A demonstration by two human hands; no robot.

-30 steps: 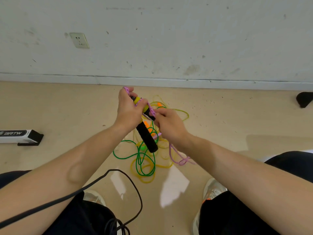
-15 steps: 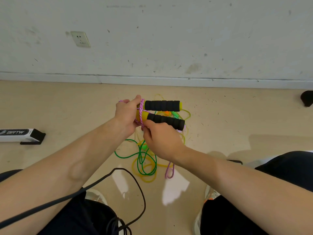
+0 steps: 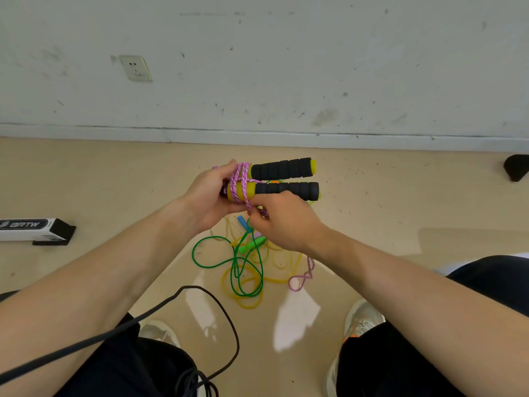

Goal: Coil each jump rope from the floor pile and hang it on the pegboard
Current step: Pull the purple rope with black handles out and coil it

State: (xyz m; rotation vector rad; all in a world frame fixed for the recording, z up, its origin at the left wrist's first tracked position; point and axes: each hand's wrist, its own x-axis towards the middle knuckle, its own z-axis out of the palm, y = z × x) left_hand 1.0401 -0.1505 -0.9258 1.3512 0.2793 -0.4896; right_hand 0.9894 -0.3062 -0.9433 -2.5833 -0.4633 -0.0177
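Beige floor [image 3: 86,179], tangled green rope [image 3: 213,265] and yellow rope [image 3: 247,305] lying centre, white box [image 3: 31,229] at left

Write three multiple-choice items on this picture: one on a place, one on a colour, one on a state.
1. Where is the socket?
A. on the floor
B. on the wall, upper left
C. beside a shoe

2. What colour is the rope wound round the two handles?
A. green
B. yellow
C. pink

3. What is the right hand doing?
A. pinching that rope below the handles
B. lying flat on the floor
C. hanging empty

Answers:
1 B: it sits on the wall above the skirting.
2 C: pink turns cross the yellow handle ends.
3 A: its fingertips close on the strand, while the left hand grips the handles.
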